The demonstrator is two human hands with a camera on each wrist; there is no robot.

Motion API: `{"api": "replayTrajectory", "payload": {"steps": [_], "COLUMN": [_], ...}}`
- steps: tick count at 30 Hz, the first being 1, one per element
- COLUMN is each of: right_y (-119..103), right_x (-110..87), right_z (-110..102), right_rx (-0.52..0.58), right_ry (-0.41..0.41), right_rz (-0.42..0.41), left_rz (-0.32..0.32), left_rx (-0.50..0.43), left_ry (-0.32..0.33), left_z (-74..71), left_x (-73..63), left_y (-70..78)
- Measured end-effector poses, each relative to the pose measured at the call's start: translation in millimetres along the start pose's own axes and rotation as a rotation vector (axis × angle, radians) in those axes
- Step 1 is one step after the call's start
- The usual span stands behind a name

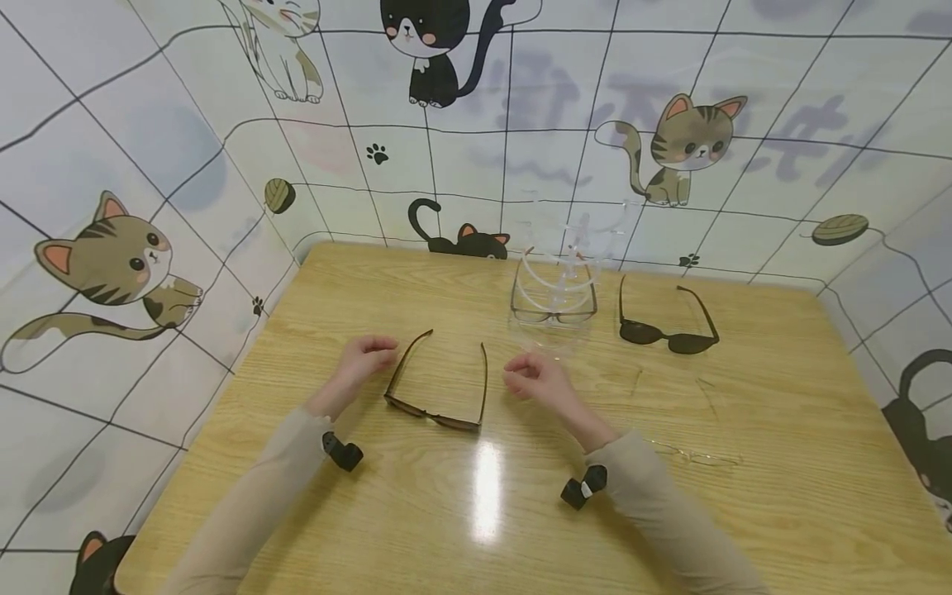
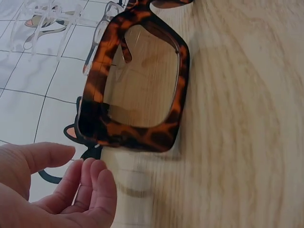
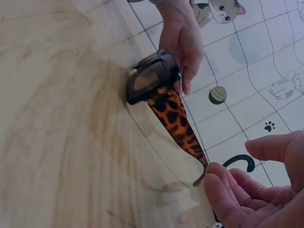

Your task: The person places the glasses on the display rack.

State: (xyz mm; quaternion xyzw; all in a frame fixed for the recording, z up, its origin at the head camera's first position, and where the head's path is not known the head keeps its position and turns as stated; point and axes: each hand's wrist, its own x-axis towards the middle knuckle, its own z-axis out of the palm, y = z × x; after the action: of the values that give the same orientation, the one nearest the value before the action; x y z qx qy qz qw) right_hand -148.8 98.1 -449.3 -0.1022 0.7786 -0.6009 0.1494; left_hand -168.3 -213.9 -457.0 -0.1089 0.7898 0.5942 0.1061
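Note:
Tortoiseshell glasses with brown-tinted lenses (image 1: 455, 423) rest on the wooden table between my hands, temples spread and pointing away from me. My left hand (image 1: 363, 360) is just left of them, its thumb and fingers loosely bent with nothing between them. To the right, apart from the right temple, my right hand (image 1: 541, 380) hovers with relaxed fingers. In the left wrist view the patterned rim (image 2: 164, 137) appears beyond the fingertips. The right wrist view shows a spotted temple (image 3: 173, 118) near the right fingers and a gap between thumb and fingers.
A clear display stand (image 1: 568, 277) is at the back, with thin-framed eyeglasses (image 1: 554, 317) at it. Black sunglasses (image 1: 687, 343) lie to its right. Thin metal-framed glasses (image 1: 710, 459) lie beyond my right forearm. Cat-printed walls (image 1: 461, 165) border the table (image 1: 416, 512).

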Motion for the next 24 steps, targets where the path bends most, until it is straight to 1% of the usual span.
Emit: {"api": "replayTrajectory", "payload": {"steps": [4, 7, 12, 14, 20, 24], "right_y": [3.6, 6.8, 9.5, 10.0, 11.7, 13.1], "right_x": [-0.2, -0.3, -0.7, -0.9, -1.0, -1.3], "right_z": [9.4, 16.5, 25.1, 27.7, 32.1, 32.9], "right_rx": [0.017, 0.053, 0.085, 0.079, 0.11, 0.126], "right_ry": [-0.017, -0.008, -0.005, -0.006, -0.014, -0.03], "right_rz": [0.02, 0.045, 0.073, 0.081, 0.117, 0.119], "left_rz": [-0.01, -0.017, -0.036, -0.037, -0.066, -0.078], "left_rx": [0.028, 0.022, 0.01, 0.015, 0.015, 0.024], "left_ry": [-0.04, -0.077, -0.117, -0.121, -0.124, -0.127], "left_z": [-4.6, -5.5, -4.3, -3.6, -3.7, -5.5], "left_x": [-2.2, -1.5, 0.6, 0.6, 0.3, 0.2], "left_y": [-3.6, -6.3, -11.1, -12.4, -14.7, -16.4]}}
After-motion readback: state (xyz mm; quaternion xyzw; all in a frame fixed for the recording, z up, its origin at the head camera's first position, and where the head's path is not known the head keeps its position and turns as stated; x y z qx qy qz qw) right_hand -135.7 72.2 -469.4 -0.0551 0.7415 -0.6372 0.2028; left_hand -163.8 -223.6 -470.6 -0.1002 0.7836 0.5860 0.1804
